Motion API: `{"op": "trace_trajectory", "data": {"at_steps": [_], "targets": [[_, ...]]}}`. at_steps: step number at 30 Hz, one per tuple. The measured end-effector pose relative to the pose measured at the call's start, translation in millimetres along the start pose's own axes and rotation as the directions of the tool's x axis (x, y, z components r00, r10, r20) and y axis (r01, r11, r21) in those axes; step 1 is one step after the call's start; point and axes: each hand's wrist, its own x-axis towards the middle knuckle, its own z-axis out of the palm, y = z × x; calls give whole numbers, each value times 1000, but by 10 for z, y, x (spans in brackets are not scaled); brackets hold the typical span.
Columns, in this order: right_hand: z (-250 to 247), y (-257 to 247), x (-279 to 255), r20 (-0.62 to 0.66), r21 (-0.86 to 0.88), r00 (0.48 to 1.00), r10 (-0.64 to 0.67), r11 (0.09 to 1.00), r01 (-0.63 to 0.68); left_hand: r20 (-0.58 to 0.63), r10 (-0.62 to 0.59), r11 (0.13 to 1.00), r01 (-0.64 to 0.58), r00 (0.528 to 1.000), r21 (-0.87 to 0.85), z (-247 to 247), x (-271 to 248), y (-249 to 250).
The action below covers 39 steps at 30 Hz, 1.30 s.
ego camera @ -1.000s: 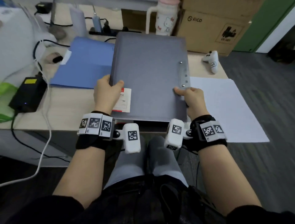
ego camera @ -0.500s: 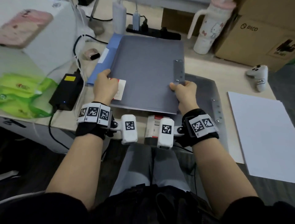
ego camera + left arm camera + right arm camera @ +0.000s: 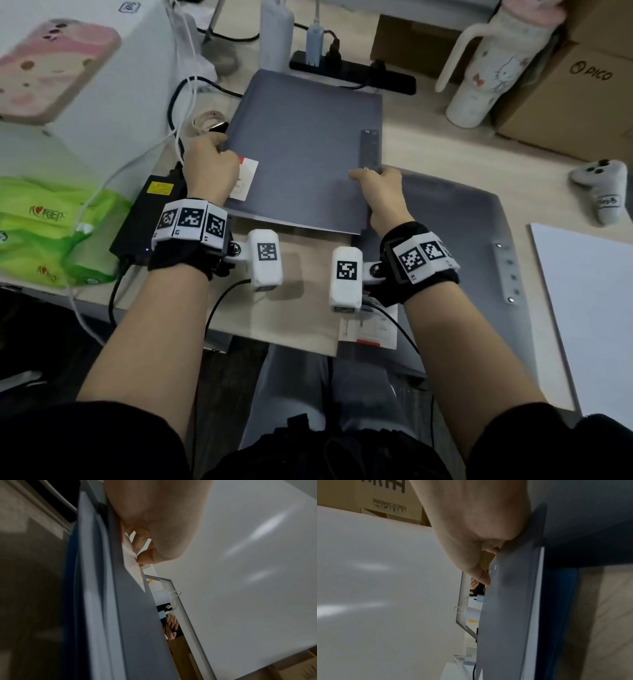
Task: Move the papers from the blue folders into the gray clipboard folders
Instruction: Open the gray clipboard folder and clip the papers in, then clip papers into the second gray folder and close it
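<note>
We are holding a gray clipboard folder [image 3: 301, 150] by its two side edges, low over the far left part of the worktop [image 3: 445, 154]. Our left hand [image 3: 210, 164] is pinching the left edge beside a small white-and-red label [image 3: 245, 180]; our right hand [image 3: 380, 192] is pinching the right edge just below the metal clip strip [image 3: 370, 149]. So each grip is clamped on the folder, thumb on top, the other fingers hidden beneath.

In the wrist views a blue edge is showing just under the gray board, which we are taking for a blue folder [image 3: 72, 588]; whether the two are touching we cannot tell. A second gray clipboard folder [image 3: 462, 240] is lying flat to the right, partly under the held one, with loose white paper [image 3: 589, 308] further right.

We are judging the folder to be a stiff, light board: it is keeping flat between two edge grips with no sag. Its smooth cover is likely to be slippery, so pinching opposite edges looks sound. The clip side probably carries a little more weight, which makes it the side to keep firmly supported. The sheets, by contrast, will be limp and prone to fanning.
</note>
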Motion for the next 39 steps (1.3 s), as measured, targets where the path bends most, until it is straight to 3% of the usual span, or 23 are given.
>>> {"op": "trace_trajectory", "data": {"at_steps": [11, 16, 25, 33, 39], "targets": [[123, 74, 169, 13, -111, 997, -72, 991, 73, -3, -12, 995, 13, 1000, 95, 53, 121, 20], [82, 103, 180, -21, -152, 989, -147, 978, 142, 3, 56, 985, -55, 998, 161, 134, 86, -44], [-93, 72, 134, 43, -194, 982, -183, 963, 188, 66, 148, 898, -162, 987, 408, 146, -126, 216], [-451, 22, -121, 138, -172, 969, -203, 959, 226, 254, 230, 908, -301, 940, 290, 331, -641, 486], [-789, 72, -357, 204, -141, 957, -208, 961, 239, 398, 179, 964, -242, 900, 113, 542, -1092, 591]]}}
